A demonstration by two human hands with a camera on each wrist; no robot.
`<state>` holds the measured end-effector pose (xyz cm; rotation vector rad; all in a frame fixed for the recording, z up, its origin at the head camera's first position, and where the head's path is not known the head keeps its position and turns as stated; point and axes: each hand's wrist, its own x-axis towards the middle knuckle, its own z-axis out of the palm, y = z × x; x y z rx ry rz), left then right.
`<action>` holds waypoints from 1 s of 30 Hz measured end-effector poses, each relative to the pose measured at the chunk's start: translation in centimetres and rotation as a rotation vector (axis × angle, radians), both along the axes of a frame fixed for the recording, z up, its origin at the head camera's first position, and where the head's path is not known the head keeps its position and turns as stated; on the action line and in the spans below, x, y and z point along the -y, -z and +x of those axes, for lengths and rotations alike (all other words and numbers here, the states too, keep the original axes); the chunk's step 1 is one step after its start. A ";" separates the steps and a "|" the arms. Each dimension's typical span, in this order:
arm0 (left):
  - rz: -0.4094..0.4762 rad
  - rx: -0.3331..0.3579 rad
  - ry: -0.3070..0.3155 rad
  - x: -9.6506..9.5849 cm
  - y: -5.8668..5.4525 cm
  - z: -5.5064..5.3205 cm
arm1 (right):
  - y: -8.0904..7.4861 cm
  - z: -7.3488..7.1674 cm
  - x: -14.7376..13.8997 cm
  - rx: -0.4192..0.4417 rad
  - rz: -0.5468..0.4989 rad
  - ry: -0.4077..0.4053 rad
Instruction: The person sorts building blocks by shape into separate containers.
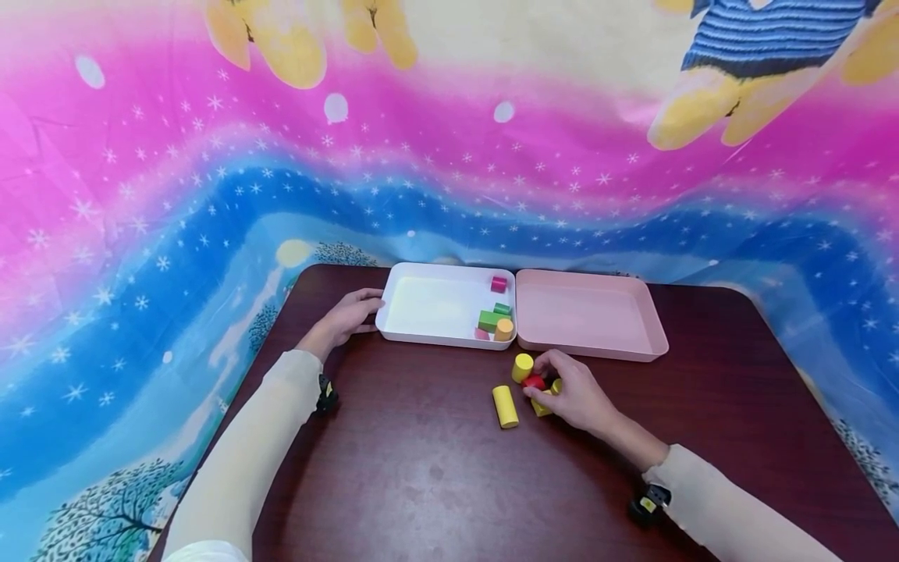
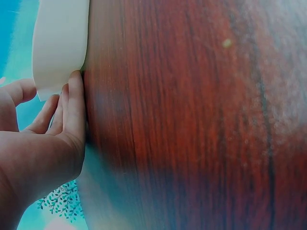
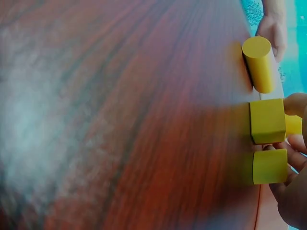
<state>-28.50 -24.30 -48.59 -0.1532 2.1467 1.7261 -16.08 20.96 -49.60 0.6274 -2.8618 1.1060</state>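
At the left end of the white tray (image 1: 428, 341), my left hand (image 1: 351, 314) touches the tray's outer wall. Its fingers (image 2: 74, 103) lie fairly straight against that end in the left wrist view. My right hand (image 1: 577, 394) pinches a small red block (image 1: 534, 382) between thumb and fingers, low over the table. Beside it stands a yellow cylinder (image 1: 522, 368), and another yellow cylinder (image 1: 505, 407) lies nearer me. A yellow block (image 1: 541, 407) shows partly under the hand. The right wrist view has yellow blocks close to the fingers; the red one is hidden there.
An orange cylinder (image 1: 503, 329), a green block (image 1: 489, 320) and several other small blocks sit in the white tray's right end. A pink tray (image 1: 590, 352) adjoins it on the right. Behind the dark wood table (image 1: 393, 468) hangs a printed cloth (image 1: 449, 179).
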 end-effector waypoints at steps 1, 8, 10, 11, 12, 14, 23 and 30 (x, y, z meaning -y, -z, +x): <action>0.000 0.000 0.001 0.0 0.1 0.0 | 0.0 0.0 0.1 0.000 0.001 0.004; 0.007 0.000 -0.006 0.0 0.2 0.0 | -0.2 0.2 0.5 0.015 0.002 0.036; 0.006 0.000 -0.007 0.0 0.2 0.0 | -0.2 0.2 0.6 0.017 0.004 0.047; 0.006 -0.001 -0.007 -0.1 0.2 0.0 | -0.3 0.3 0.7 0.018 0.004 0.052; 0.006 -0.002 -0.007 -0.1 0.2 0.0 | -0.3 0.3 0.7 0.018 0.005 0.057; 0.005 -0.006 -0.007 -0.1 0.1 0.0 | -0.3 0.3 0.7 0.016 0.008 0.067; 0.004 -0.007 -0.004 -0.1 -0.1 0.1 | -1.0 0.3 0.4 0.001 0.006 0.075; 0.004 -0.005 -0.004 -0.1 -0.2 0.2 | -2.1 -0.1 -0.3 -0.043 -0.012 0.033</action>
